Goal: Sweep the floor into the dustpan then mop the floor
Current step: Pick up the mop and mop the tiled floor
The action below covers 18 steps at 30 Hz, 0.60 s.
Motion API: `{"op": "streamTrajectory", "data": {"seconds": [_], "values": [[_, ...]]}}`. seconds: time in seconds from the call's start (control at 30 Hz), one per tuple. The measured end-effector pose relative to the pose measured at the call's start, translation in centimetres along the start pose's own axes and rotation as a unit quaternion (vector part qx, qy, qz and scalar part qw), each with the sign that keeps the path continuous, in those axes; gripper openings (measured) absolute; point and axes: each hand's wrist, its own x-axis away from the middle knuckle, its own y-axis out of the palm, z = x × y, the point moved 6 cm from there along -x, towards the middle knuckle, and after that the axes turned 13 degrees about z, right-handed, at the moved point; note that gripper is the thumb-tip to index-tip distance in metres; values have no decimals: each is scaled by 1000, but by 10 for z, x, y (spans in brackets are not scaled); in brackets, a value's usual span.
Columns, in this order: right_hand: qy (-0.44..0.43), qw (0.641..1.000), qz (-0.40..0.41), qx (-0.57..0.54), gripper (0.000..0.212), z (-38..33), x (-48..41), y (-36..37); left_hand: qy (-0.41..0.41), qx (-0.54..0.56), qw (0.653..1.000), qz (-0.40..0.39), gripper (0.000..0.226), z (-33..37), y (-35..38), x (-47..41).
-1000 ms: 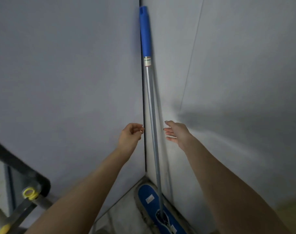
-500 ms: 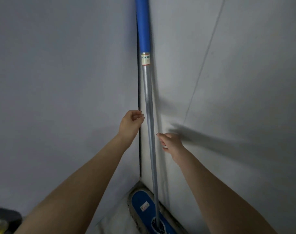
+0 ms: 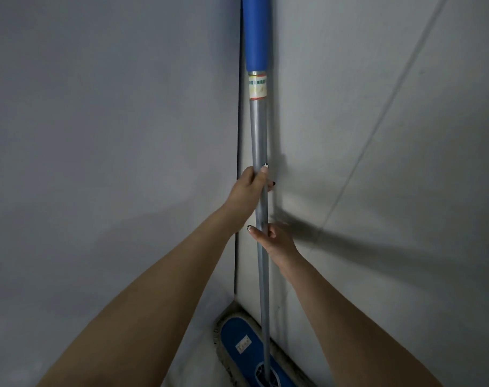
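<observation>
The mop (image 3: 258, 135) is standing upright in the wall corner, its head (image 3: 243, 347) resting on the floor (image 3: 198, 364). Both hands, clear of it a second ago, are now gripping the pole, the left hand (image 3: 247, 191) above and the right hand (image 3: 278, 241) just below. Mopping is likely beginning. No dustpan or other container is showing.

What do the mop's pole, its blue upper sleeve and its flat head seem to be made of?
Pole: probably metal, perhaps aluminium; dull silver with a soft sheen along its length.
Blue sleeve: matte, no glare, so likely foam, rubber or plastic.
Mop head: blue top could be cloth or plastic; its pale fringe looks like textile fibre.
</observation>
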Motion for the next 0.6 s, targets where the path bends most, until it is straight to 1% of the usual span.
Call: {"op": "streamTrajectory", "data": {"seconds": [0.07, 0.13, 0.23, 0.3, 0.47, 0.6], "values": [[4, 1000, 10, -4, 48, 7, 3, 0, 22, -3, 1000, -12, 25, 0, 1, 6], [21, 1000, 3, -14, 39, 13, 8, 0, 43, 3, 998, -45, 27, 3, 4, 16], [67, 997, -5, -50, 34, 16, 16, 0, 64, 11, 995, -79, 34, 7, 8, 33], [77, 997, -7, -26, 34, 15, 23, -3, 68, 16, 994, -82, 36, 11, 9, 44], [67, 998, 8, 5, 32, 6, 41, -22, 72, 2, 992, -108, 33, 25, 17, 64], [49, 999, 13, 9, 35, 2, 63, -44, 86, -23, 986, -139, 30, 40, 28, 88]]}}
